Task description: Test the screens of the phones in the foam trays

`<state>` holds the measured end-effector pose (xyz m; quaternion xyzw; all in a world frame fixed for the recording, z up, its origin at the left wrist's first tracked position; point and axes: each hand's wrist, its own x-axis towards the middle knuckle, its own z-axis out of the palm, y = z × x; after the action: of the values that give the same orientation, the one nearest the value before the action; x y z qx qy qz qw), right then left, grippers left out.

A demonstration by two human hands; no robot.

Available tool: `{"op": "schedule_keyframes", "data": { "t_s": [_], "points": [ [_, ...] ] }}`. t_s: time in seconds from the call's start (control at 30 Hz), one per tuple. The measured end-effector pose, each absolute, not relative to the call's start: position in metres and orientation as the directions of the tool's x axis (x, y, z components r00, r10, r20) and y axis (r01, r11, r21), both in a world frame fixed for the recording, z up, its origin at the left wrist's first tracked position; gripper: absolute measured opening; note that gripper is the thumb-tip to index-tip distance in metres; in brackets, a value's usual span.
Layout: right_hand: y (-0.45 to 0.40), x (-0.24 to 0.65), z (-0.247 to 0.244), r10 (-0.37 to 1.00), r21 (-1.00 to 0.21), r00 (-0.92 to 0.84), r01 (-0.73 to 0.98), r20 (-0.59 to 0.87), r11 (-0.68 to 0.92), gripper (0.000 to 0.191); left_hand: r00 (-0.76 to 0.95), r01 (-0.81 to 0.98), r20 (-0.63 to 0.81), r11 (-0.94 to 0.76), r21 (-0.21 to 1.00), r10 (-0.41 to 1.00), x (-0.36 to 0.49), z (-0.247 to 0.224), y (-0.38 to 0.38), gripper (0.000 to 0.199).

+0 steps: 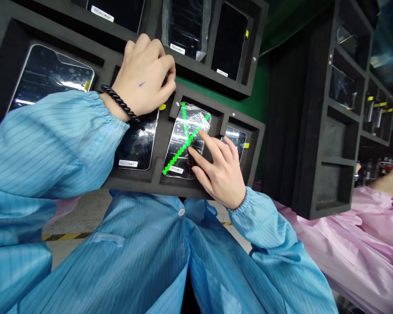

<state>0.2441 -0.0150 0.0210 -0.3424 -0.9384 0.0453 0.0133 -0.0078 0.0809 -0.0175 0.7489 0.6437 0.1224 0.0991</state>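
As the head view shows, the right hand [221, 170] lies just right of the frame's centre, fingers loosely spread and gripping nothing, its fingertips at the screen of a phone [178, 148] marked with crossing green lines. That phone sits in a compartment of the black tray [137, 185], near the middle of the frame. At upper centre, the left hand [144, 74] hangs above the tray with curled fingers; whether anything is pinched inside cannot be told. Beneath its wrist lies a tablet [139, 148], partly covered. Wrinkled clear film on the phone could make a touch misread or slide. The beaded bracelet [119, 102] might scratch the tablet if that wrist drops, and a sideways push could shift the phone against its compartment wall.
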Motion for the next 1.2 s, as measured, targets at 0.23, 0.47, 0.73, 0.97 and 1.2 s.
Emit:
{"op": "schedule_keyframes", "data": {
  "t_s": [0.23,0.47,0.73,0.97,1.2],
  "points": [
    [-0.027,0.25,0.023,0.64,-0.111,-0.768,0.636,-0.003,0.763,0.037,0.155,0.938,0.067,-0.168,0.304,0.986,-0.009,-0.018,0.08,0.045],
    [-0.041,0.257,0.026,0.641,-0.136,-0.768,0.635,-0.003,0.76,0.038,0.152,0.952,0.019,-0.151,0.267,0.988,-0.008,-0.015,0.08,0.051],
    [-0.058,0.266,0.033,0.643,-0.166,-0.765,0.638,-0.027,0.752,0.037,0.151,0.959,0.0,-0.147,0.244,0.989,-0.008,-0.012,0.078,0.055],
    [-0.059,0.262,0.037,0.646,-0.236,-0.763,0.629,-0.004,0.741,0.037,0.147,0.949,0.052,-0.156,0.275,0.988,-0.009,-0.018,0.079,0.052],
    [-0.05,0.274,0.047,0.727,-0.281,-0.67,0.676,0.152,0.682,0.036,0.129,0.947,0.058,-0.141,0.289,0.99,-0.008,-0.02,0.079,0.049]
  ]
}}
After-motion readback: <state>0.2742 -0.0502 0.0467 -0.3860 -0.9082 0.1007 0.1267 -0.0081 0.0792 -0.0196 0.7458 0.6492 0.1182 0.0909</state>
